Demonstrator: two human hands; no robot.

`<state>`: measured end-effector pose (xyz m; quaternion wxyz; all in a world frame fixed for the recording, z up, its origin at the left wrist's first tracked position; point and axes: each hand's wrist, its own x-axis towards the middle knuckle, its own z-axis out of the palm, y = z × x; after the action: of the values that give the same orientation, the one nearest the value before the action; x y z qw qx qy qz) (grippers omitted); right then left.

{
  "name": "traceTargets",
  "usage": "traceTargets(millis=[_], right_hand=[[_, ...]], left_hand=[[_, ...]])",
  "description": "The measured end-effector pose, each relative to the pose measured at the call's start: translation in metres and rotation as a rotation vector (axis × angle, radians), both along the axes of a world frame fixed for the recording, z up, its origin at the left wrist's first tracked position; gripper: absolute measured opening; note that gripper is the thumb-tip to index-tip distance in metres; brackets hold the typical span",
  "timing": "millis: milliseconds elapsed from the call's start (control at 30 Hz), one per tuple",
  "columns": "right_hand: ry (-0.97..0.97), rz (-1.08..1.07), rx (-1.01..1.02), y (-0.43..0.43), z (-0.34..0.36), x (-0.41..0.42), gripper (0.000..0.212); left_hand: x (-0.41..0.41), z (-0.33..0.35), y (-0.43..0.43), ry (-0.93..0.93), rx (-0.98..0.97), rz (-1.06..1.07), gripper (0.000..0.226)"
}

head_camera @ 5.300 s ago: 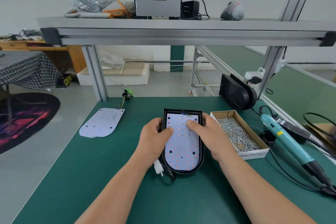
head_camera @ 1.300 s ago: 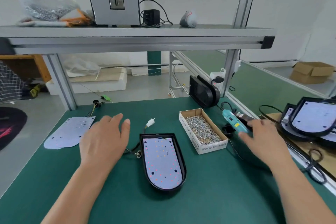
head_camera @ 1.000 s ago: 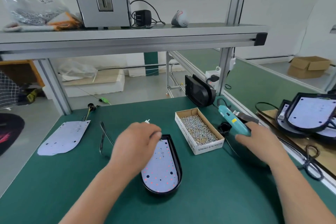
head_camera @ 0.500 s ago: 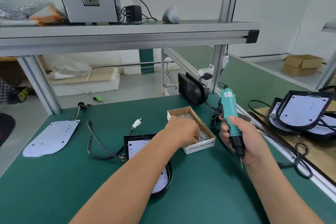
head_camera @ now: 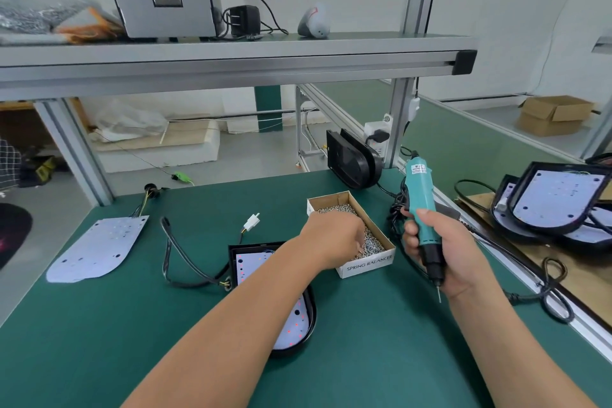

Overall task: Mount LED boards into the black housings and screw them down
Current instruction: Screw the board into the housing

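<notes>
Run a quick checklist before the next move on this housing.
1. LED board sits inside black housing: ok, though the forearm hides part.
2. Screw in left hand: cannot tell, fingertips buried in screw box.
3. Right hand grips screwdriver, bit down: ok.
4. Bit clear of the board: ok, over the table.
5. Housing cable off the board: ok, loops left.

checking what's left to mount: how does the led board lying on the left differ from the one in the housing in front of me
The left board lies bare on the green mat; the front board sits inside a black housing. The left board is fully in view; the front board is partly hidden by an arm. Both are white with one rounded end.
</notes>
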<state>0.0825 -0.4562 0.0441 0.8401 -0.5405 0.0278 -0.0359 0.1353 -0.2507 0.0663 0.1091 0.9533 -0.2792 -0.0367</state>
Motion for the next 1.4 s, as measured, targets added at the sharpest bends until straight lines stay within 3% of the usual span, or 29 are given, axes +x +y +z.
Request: traceTargets(millis=[433,633,867,1167,1333,1400], right_hand=[[0.006,0.016,-0.051,0.003,-0.002,0.000,0.017],[-0.003,0.010,-0.082,0.004,-0.003,0.000,0.018],[-0.009,0.006,-0.063,0.007,-0.003,-0.001,0.017],[-0.014,-0.025,0.069,0.016,-0.003,-0.003,0.015],[-0.078,-0.038,0.112,0.036,0.003,-0.007,0.014],[-0.098,-0.050,0.139,0.047,0.007,-0.008,0.006]], left_hand=[[0.000,0.008,-0.007,-0.034,0.191,-0.101,0.021],[0.001,0.004,0.002,-0.020,-0.036,-0.061,0.021],[-0.004,0.006,0.010,-0.020,-0.107,-0.023,0.023],[-0.025,0.027,0.060,0.246,-0.825,0.228,0.008],[-0.058,0.032,0.102,0.870,-1.637,0.293,0.012],[-0.070,0.029,0.120,1.058,-1.850,0.296,0.009]])
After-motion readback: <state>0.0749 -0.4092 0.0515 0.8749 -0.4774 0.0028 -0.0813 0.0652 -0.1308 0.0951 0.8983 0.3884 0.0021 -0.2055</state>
